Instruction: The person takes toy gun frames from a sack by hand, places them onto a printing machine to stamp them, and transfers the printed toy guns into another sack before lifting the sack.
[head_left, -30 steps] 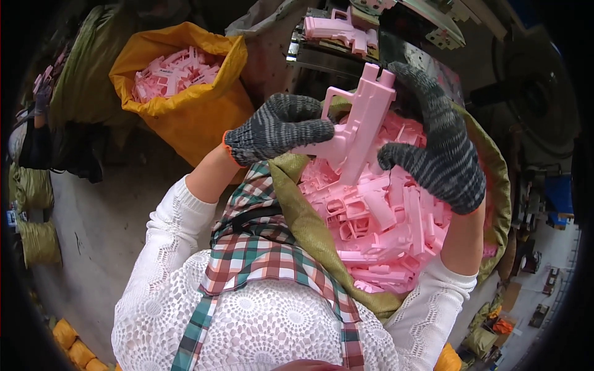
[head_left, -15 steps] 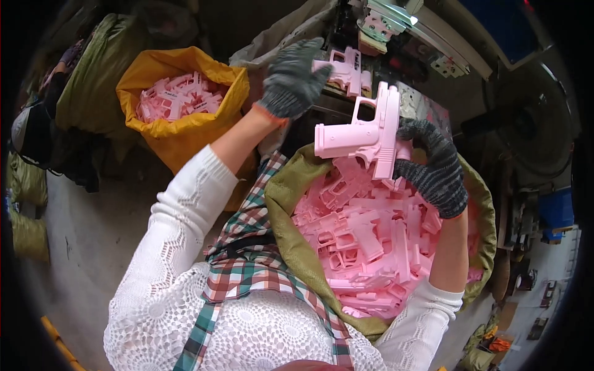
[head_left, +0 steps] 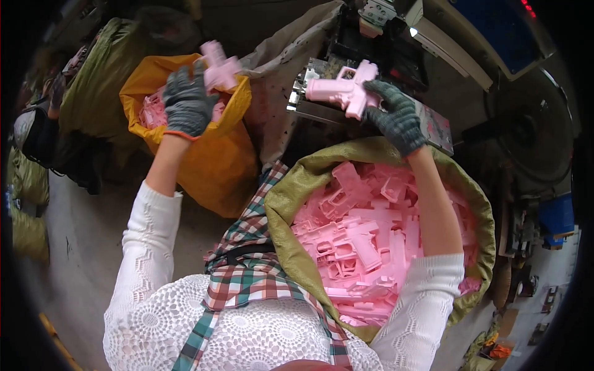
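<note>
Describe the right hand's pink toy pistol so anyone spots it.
Find the open olive sack. Beyond it, the right hand holds the pink toy pistol, grip pointing left. Others are heaped or by the left hand; only this one is at the machine bed.

Your gloved left hand (head_left: 187, 102) is out front-left, back up, fingers pointing away, blurry, grip unclear. Left forearm (head_left: 166, 167) tilts slightly inward. Gloved right hand (head_left: 396, 115) pinches, thumb against fingers' side, right forearm (head_left: 438, 207) extended forward, leaning left. Both forearms partly bare.
</note>
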The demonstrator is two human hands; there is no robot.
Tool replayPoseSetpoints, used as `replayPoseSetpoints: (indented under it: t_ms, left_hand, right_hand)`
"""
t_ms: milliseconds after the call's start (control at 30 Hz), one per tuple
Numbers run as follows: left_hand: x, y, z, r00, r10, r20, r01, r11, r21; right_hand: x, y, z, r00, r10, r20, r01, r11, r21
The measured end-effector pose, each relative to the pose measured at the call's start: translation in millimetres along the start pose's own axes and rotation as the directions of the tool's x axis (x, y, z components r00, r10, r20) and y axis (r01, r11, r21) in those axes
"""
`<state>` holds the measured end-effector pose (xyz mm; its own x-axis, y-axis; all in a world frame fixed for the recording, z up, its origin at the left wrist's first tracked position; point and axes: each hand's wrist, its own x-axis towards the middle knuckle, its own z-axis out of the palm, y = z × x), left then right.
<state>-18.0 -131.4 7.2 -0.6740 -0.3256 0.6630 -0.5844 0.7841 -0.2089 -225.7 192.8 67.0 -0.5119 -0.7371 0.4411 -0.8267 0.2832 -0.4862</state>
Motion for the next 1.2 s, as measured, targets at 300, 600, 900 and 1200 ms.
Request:
replayPoseSetpoints:
  t_ms: [300,600,900,1200]
  left_hand:
    - [-52,62,-74,0.841,0.526,0.123,0.211,-0.11,-0.971]
    - [-85,140,-46,0.626,0.719,0.302,-0.437,0.644,-0.628]
    - [-97,73,-66,0.494,0.717,0.492,0.801,-0.154,-0.579]
    - [-89,78,-75,0.719,0.603,0.347,0.644,-0.388,-0.659]
  right_hand:
    - [-8,-49,-12,0.978,0.121,0.169,-0.125,0.992,0.013]
    - [-101,-43,50,0.885,0.309,0.349,-0.118,0.873,-0.473]
    - [-70,-125,-19,0.983,-0.115,0.145,0.151,0.951,-0.269]
    - [-92,-174,3,0.92,-0.31,0.237,0.327,0.945,-0.032]
